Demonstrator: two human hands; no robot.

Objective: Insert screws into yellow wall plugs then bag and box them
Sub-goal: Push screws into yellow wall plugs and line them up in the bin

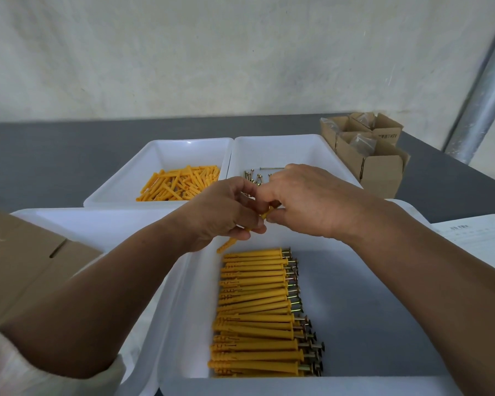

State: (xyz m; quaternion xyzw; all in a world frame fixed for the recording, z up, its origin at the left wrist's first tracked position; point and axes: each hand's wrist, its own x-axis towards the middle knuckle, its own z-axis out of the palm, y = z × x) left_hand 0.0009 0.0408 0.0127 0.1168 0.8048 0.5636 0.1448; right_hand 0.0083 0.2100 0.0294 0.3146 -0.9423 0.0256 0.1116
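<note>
Soft even light, faint shadows, wide-angle bowing at edges, slightly blurred wall plugs [255,310]

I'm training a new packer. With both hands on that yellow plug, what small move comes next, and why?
Likely the right hand seats a screw, hidden here, in the yellow plastic wall plug the left hand pinches; finished ones line the near white plastic tray.

A white sleeve [40,378] is bunched above the bare left forearm [103,290]; right forearm [426,275] bare.
</note>
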